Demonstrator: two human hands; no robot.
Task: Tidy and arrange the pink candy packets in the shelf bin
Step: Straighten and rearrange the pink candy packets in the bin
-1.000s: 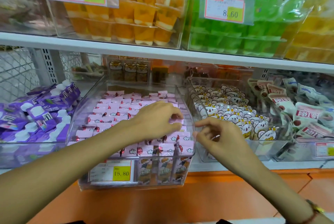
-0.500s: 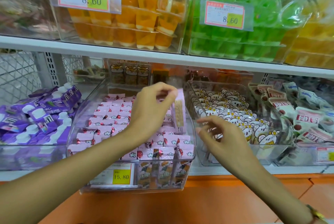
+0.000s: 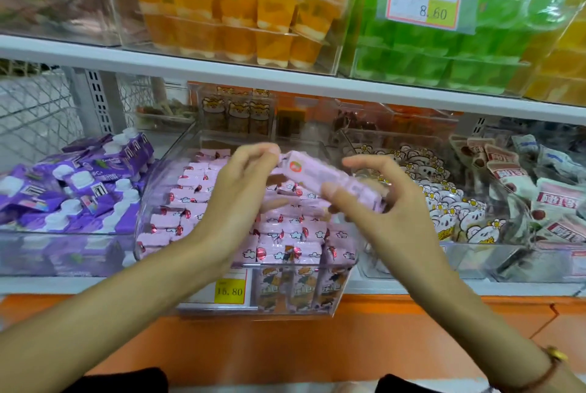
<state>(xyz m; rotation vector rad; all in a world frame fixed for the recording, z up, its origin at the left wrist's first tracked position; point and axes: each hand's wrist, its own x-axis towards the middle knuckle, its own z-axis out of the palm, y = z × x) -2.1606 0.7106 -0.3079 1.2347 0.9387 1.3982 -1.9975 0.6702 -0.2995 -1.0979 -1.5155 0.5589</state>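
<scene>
Gripping lifted packet, right hand joined

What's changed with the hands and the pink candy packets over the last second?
The left hand lifted one pink candy packet up out of the clear plastic shelf bin, and the right hand rose to grip its other end, so both now hold it above the bin. The remaining packets stayed in place.
</scene>
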